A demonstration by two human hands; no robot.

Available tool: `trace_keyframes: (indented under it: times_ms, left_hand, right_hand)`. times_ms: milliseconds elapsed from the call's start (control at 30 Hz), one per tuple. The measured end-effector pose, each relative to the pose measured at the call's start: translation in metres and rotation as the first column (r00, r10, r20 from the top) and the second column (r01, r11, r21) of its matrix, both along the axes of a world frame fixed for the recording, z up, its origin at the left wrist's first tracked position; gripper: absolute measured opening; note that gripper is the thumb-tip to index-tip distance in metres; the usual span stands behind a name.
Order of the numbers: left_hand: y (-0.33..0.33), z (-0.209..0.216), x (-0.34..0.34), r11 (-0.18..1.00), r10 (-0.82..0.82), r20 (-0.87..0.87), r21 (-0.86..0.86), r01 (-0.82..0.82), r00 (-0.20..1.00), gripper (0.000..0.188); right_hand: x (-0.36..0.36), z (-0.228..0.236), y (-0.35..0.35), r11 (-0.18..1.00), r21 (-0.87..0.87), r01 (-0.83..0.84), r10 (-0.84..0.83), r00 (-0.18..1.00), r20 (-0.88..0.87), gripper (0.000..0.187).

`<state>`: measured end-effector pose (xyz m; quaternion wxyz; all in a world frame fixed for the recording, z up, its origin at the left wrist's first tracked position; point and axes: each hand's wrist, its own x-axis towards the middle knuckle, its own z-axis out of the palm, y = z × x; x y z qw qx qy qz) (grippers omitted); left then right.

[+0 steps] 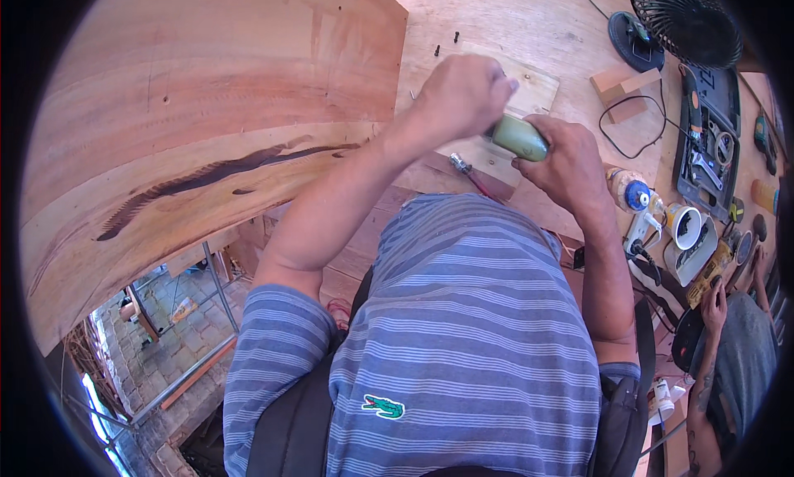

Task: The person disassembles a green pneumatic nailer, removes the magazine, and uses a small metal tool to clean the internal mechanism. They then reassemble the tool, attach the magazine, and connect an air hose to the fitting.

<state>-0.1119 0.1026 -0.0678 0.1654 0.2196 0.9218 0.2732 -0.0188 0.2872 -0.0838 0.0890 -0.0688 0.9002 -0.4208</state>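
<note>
My right hand (575,159) is wrapped round a smooth green object with a rounded end (519,138); its exact kind does not show. Just beyond and to the left of it, my left hand (467,93) is closed, knuckles up, close to the object's dark end. Whatever the left fingers hold is hidden beneath them. Under both hands lies a pale wooden board (538,88) on the plywood bench (496,18). Nearer to my body, a metal hose coupling (460,163) on a red hose rests by the bench's edge.
A large wooden panel (215,80) stands at the left. Two small dark screws (437,50) lie farther back. Wood blocks (624,88), a black fan (691,22), a tool case (711,138), a bottle (633,192) and a white cup (684,226) are at right. Another person's hand (714,305) touches a yellow tool (710,274).
</note>
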Motion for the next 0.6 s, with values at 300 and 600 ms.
trace_keyframes:
  times_ms: [300,600]
  left_hand:
    - [-0.057,-0.012,-0.004,0.516,0.131,0.944,0.196,-0.834,0.303,0.015]
    - [-0.092,-0.025,0.026,0.178,-0.284,0.918,0.333,-0.926,0.275,0.019]
  right_hand:
    - [-0.001,-0.006,0.011,0.999,-0.009,0.05,-0.049,0.996,0.067,0.051]
    - [-0.006,0.002,0.011,0.997,-0.004,0.071,-0.069,0.989,0.133,0.051]
